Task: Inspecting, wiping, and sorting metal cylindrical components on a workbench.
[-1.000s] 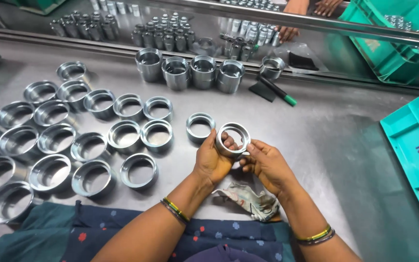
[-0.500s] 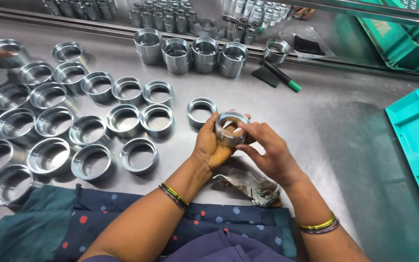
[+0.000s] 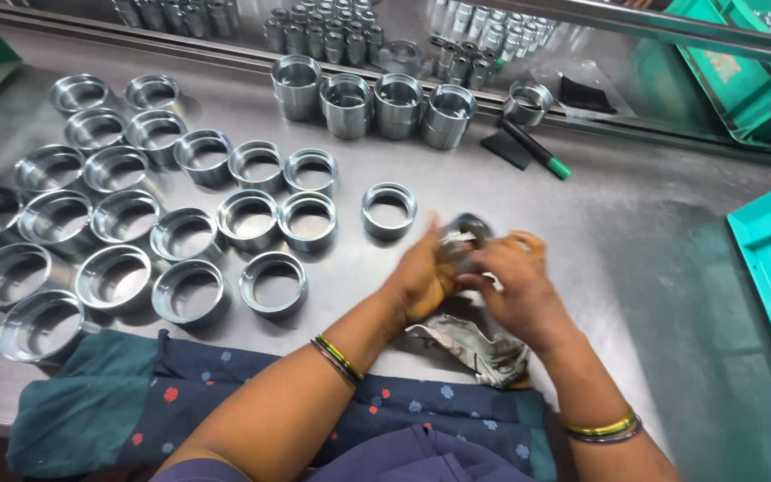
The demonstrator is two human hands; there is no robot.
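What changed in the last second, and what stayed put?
Both hands, left hand and right hand, still grip the metal ring but have tilted it from face-up onto its side; it is now blurred. The loose rings on the steel table, the rag and the marker stayed put.

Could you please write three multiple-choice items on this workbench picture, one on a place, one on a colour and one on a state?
1. Where does the crumpled rag lie?
A. On the steel table under the hands
B. In the teal crate
C. On the stacked rings

2. What colour is the marker pen's cap?
A. Red
B. Green
C. Yellow

3. How is the metal ring at the centre held?
A. Flat on the table, untouched
B. In the left hand alone
C. Between the left hand and the right hand

Answers: 1 A, the rag lies on the table just below the wrists. 2 B, the pen's end is green. 3 C, both hands close round the blurred ring.
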